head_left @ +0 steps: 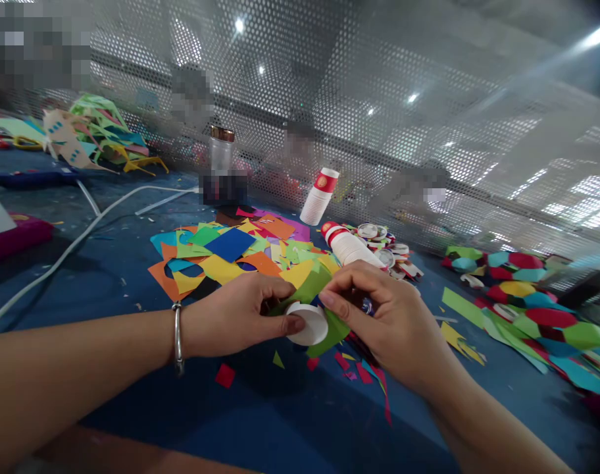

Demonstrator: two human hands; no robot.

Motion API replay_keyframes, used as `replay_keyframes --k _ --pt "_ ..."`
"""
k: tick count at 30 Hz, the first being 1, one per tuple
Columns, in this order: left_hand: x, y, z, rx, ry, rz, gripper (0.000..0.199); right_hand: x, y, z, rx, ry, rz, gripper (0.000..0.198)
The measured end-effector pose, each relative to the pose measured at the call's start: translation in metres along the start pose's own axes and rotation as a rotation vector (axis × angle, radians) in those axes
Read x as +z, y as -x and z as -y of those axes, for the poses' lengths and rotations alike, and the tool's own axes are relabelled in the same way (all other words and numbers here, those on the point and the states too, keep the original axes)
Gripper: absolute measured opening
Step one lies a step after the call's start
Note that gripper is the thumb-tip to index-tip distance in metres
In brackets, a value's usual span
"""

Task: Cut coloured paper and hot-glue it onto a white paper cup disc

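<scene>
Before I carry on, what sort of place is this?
Probably a paper-craft workspace: the blue table bears a heap of coloured paper pieces, a stack of paper cups and scattered small offcuts.

Single head-worn view, from behind and above the left hand [248,308] and right hand [386,313]; both near the lens. Faces forward and down: blue table [231,424] under and around them, perforated screen [260,99] farther off beyond.

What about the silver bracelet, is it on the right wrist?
No, the silver bracelet is around the wrist of the left hand, whose thumb rests on the white round piece.
</scene>
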State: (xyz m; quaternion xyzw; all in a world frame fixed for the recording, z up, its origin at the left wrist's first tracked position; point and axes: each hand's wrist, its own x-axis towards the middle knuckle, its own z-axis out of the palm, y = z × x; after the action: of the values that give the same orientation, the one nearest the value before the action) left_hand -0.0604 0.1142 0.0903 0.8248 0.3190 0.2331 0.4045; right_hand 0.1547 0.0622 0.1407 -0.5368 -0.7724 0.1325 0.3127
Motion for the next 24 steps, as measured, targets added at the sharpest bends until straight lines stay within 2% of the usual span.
replay_keyframes --k 6,11,20,24 --pt "-0.0016 -0.0013 -0.0012 0.01 0.0 0.031 0.039 0.0025 0.0 0.0004 0.045 -0.053 0.034 0.015" --pt "-0.0027 -0.0013 -0.0016 0.033 -0.009 0.061 0.034 0.0045 0.0006 -0.0036 0.094 -0.121 0.07 0.018" --pt "-0.0032 -0.0019 0.0034 -0.037 0.182 0.164 0.028 0.0074 0.003 -0.0038 0.149 -0.279 0.126 0.019" --pt "-0.0056 -0.0035 0.0062 -0.041 0.226 0.195 0.032 0.0073 0.0032 -0.0041 0.147 -0.301 0.125 0.019"
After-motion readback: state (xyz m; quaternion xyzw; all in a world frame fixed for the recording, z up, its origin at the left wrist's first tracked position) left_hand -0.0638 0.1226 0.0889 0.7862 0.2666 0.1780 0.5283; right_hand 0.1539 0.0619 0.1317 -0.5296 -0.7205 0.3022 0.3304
